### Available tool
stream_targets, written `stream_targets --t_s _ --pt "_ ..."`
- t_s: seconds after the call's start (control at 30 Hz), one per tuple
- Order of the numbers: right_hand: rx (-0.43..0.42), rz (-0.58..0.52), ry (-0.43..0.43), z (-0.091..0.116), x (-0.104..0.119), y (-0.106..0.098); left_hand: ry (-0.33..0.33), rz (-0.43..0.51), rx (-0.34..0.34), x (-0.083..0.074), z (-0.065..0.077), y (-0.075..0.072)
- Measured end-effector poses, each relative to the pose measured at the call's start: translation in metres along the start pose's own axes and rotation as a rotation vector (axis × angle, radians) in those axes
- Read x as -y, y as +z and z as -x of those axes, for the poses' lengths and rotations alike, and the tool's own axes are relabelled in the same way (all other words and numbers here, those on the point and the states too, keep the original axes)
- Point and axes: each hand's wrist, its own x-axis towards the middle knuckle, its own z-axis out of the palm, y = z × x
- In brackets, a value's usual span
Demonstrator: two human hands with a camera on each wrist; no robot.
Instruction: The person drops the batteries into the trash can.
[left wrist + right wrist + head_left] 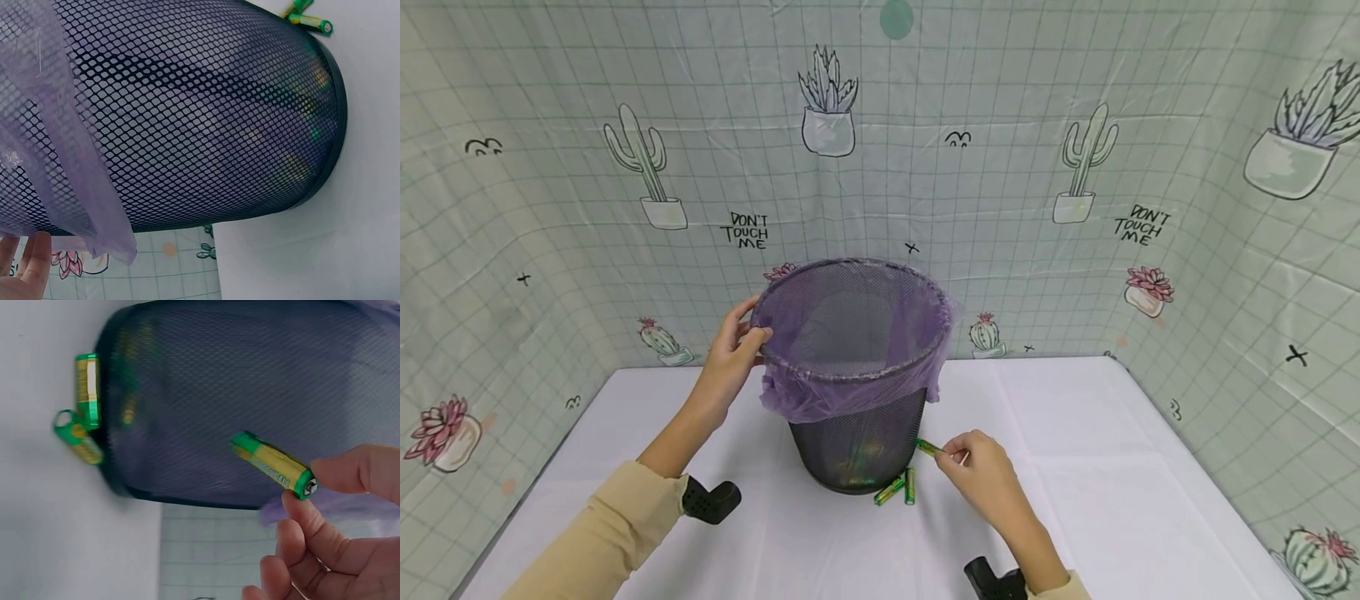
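A black mesh wastebasket [857,437] with a purple bag [827,400] folded over its rim stands on the white table. My left hand [735,350] grips the rim at its left side, thumb on the bag's edge and fingers behind the outside. Between thumb and forefinger, my right hand [981,471] pinches one end of a green and yellow battery [275,464], raised beside the basket's lower right side. Two more such batteries lie at the basket's foot, one upright in the head view [910,486] and one slanted battery [889,491]. Green and yellow shapes show dimly through the mesh [306,106] near the bottom.
The white-covered table [1045,433] reaches back to a wall cloth [880,192] printed with a grid and potted cacti, which also hangs on both sides. A black wrist-camera mount [711,502] sticks out by the left sleeve, another black mount [994,581] by the right.
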Motion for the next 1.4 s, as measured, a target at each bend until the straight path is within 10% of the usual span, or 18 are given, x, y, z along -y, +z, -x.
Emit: stream_targets --t_s 0.8,1.4 --pt "-0.166 0.105 -0.391 -0.017 0.069 -0.096 0.006 0.0 -0.006 0.001 -0.004 0.003" --pt "-0.159 0.067 -0.464 -0.057 0.094 -0.093 -0.005 -0.008 -0.02 0.001 -0.006 0.005"
